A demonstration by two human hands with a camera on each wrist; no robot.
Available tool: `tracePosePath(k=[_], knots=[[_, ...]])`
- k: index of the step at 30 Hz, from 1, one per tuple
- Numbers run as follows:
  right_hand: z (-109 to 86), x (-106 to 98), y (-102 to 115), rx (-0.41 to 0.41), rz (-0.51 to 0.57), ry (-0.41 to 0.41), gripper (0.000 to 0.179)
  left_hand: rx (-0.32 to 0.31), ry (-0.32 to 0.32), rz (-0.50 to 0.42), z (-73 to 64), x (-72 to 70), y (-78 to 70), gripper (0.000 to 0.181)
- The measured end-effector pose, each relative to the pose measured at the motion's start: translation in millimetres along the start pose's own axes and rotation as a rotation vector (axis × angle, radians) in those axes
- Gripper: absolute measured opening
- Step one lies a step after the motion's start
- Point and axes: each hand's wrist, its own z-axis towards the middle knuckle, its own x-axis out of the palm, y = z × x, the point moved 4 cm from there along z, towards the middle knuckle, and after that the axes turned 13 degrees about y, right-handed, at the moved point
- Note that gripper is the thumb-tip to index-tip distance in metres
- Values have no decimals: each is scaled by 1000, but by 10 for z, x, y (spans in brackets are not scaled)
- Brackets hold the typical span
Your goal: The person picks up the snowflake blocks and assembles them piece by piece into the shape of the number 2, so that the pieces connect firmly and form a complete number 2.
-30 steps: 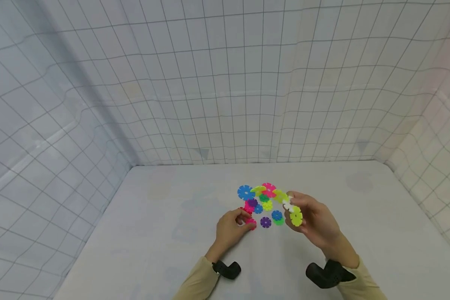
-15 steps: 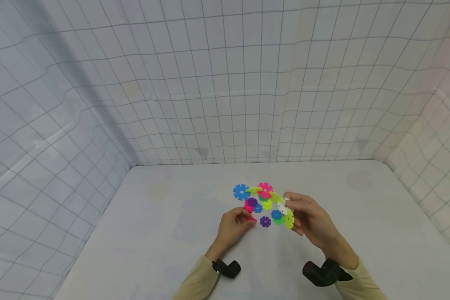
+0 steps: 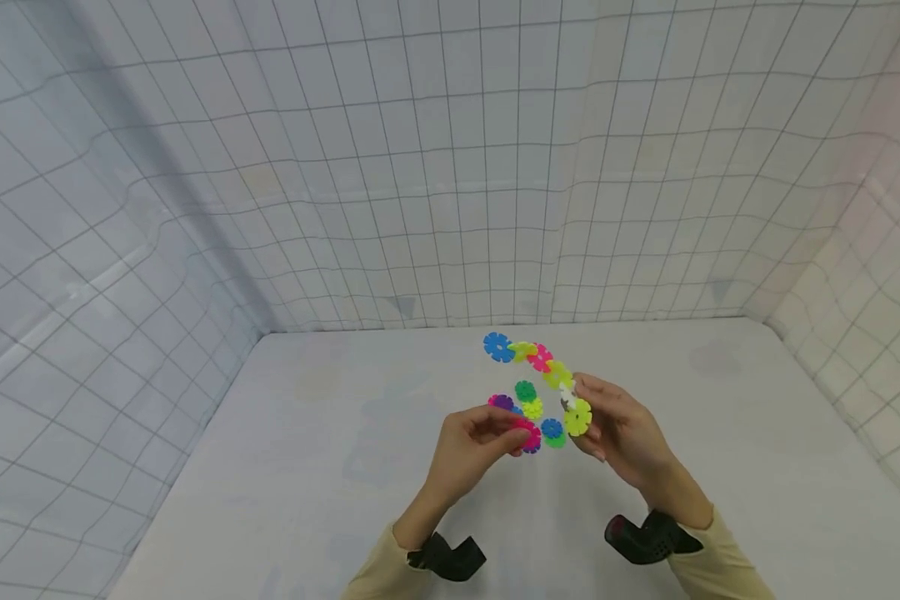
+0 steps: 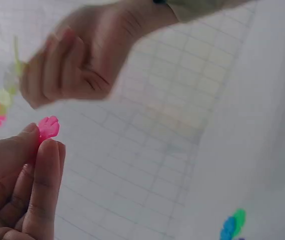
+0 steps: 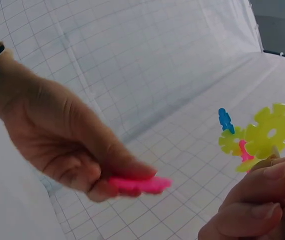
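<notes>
Between thumb and fingers my left hand (image 3: 471, 448) pinches a pink interlocking disc (image 4: 48, 128), a flower-shaped plastic piece with notches. My right hand (image 3: 632, 429) holds a curved chain of joined interlocking discs by its near end, at the white disc (image 3: 567, 397). A yellow disc (image 5: 271, 131) forms that near end. From there the chain arcs up and left through yellow and pink pieces to a blue disc (image 3: 498, 347) at its far end. In the head view the pink disc is left of the yellow end disc, with a gap between them.
Loose discs lie on the white table (image 3: 330, 433) beyond and between the hands: a dark green one (image 3: 525, 391), a yellow one (image 3: 532, 408), a blue one (image 3: 551, 428) over a light green one (image 3: 557, 441), and a purple one (image 3: 502, 402). Grid-patterned sheets (image 3: 487, 208) enclose the table.
My left hand has lifted the pink disc from the pile and brought it right, towards the chain. The chain, still in my right hand, has tilted so its blue end sits higher and farther away.
</notes>
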Motion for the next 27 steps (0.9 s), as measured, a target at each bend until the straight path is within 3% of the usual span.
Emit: tracePosePath(k=[4,8,14,27], knots=[[-8,-4,1,-2,-9,-26,40,-44,59,-72,-70,70,-248,11],[6,16,-9,-47,36,9,39,-55,87,-55,-142,127,-406,10],[37,49,-19,-105,99,108,42,-57,74,21,-200,134,-469,11],[47,73,-15,-106,119,144,43,-89,52,8,-223,158,-495,12]])
